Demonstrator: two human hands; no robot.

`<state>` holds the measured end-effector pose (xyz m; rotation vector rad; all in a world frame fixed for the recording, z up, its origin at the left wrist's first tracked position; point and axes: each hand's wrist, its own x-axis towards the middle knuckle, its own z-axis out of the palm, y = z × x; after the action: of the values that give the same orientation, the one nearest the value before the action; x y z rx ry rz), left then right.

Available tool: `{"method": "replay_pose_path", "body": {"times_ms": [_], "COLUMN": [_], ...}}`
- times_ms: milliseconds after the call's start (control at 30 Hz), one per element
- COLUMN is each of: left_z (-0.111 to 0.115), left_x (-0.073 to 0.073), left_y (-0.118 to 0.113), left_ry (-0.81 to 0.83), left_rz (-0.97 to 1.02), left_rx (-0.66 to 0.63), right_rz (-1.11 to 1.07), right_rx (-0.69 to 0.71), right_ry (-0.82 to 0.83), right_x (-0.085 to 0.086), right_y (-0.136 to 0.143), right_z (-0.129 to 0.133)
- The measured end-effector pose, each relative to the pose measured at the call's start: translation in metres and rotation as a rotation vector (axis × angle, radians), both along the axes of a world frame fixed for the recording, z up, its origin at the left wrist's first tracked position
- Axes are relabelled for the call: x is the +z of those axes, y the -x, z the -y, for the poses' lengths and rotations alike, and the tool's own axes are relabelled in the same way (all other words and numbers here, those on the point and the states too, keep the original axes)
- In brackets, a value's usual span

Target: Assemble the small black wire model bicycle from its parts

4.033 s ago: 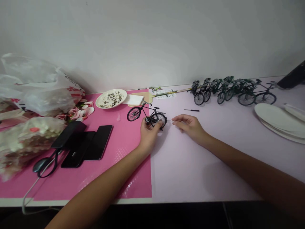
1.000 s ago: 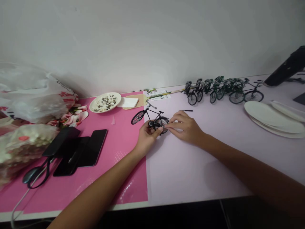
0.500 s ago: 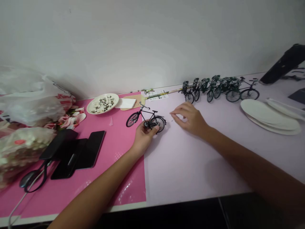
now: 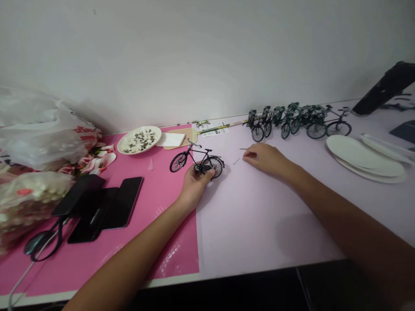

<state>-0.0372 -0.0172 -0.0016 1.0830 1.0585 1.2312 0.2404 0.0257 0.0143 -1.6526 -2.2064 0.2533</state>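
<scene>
A small black model bicycle is held at its rear wheel and pedal area by my left hand, above the seam between the pink and pale parts of the table. To its right, my right hand has its thumb and fingers pinched on a thin dark rod that sticks out to the left of the fingertips. Just below that rod, a small thin piece lies on the pale surface, not touched by either hand.
Several model bicycles stand along the wall at the back right. White oval plates lie at the right. On the left are a plate of small bits, black phones and plastic bags.
My right hand has moved slightly right, and its fingers have closed on a thin rod. The small piece by its fingertips now lies apart from them. My left hand still holds the bicycle.
</scene>
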Motion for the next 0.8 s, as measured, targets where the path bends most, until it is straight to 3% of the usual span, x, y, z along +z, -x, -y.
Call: {"method": "replay_pose_path", "body": {"times_ms": [300, 800], "left_z": [-0.004, 0.001], "left_x": [-0.011, -0.004], "left_y": [0.001, -0.002], "left_ry": [0.011, 0.034], "left_rz": [0.093, 0.115], "left_rx": [-0.076, -0.089], "right_rz": [0.016, 0.123], "right_rx": [0.009, 0.039], "right_ry": [-0.057, -0.077], "right_x": [-0.011, -0.021], "right_y": [0.008, 0.013], "right_z": [0.002, 0.006]}}
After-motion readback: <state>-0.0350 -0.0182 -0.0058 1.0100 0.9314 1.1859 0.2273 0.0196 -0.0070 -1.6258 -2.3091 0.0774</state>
